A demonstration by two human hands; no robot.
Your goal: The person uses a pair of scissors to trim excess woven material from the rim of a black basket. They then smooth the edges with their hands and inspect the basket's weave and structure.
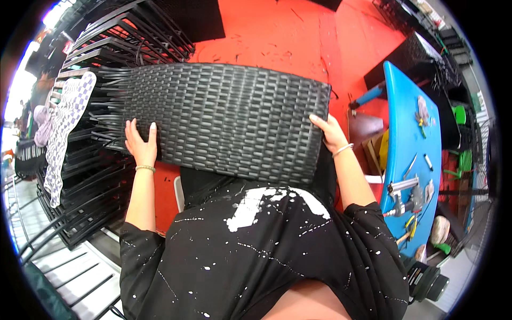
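Across my lap lies a black woven wicker panel (229, 117), its left end running out into loose strands (104, 114). My left hand (141, 145) rests on its near left part, fingers spread over the weave. At the right end my right hand (334, 137) grips the panel's edge, thumb on top and the other fingers hidden beneath.
Black metal frames (120, 45) are stacked at the left, with a checkered cloth (66, 128) over some. A blue table (400, 133) at the right bears pliers (410, 226) and a power tool (408, 202). Dark scraps litter the red floor (272, 34).
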